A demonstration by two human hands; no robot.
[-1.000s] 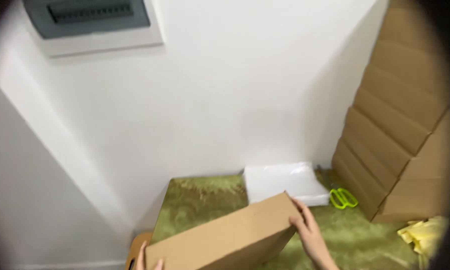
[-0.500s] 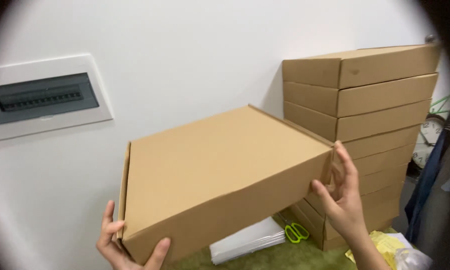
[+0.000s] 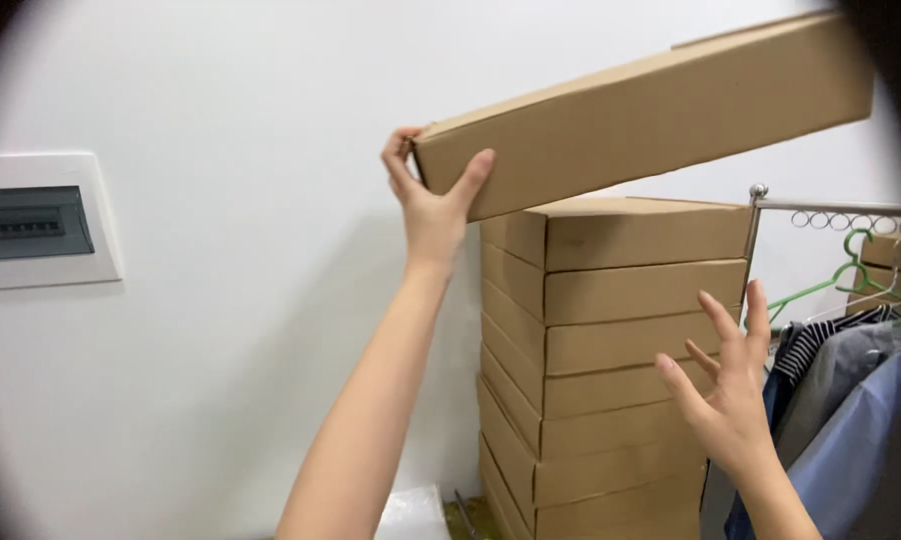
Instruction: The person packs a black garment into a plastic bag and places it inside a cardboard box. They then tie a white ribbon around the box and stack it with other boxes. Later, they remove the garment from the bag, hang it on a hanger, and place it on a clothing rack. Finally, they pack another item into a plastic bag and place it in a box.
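The flat cardboard box (image 3: 650,110) is up in the air above the stack of boxes (image 3: 610,360), tilted so that its right end is higher than its left. It is closed, so what is inside cannot be told. The left hand (image 3: 430,195) is clamped on its lower left corner, thumb on the front face and fingers wrapped round the end. The right hand (image 3: 725,390) is free, fingers spread apart, in front of the right side of the stack and holding nothing. The stacked boxes are all shut too and stand against the white wall (image 3: 250,330). A grey panel (image 3: 30,222) is set in the wall at left. Clothes (image 3: 850,390) hang from a metal rail (image 3: 830,208) at right.
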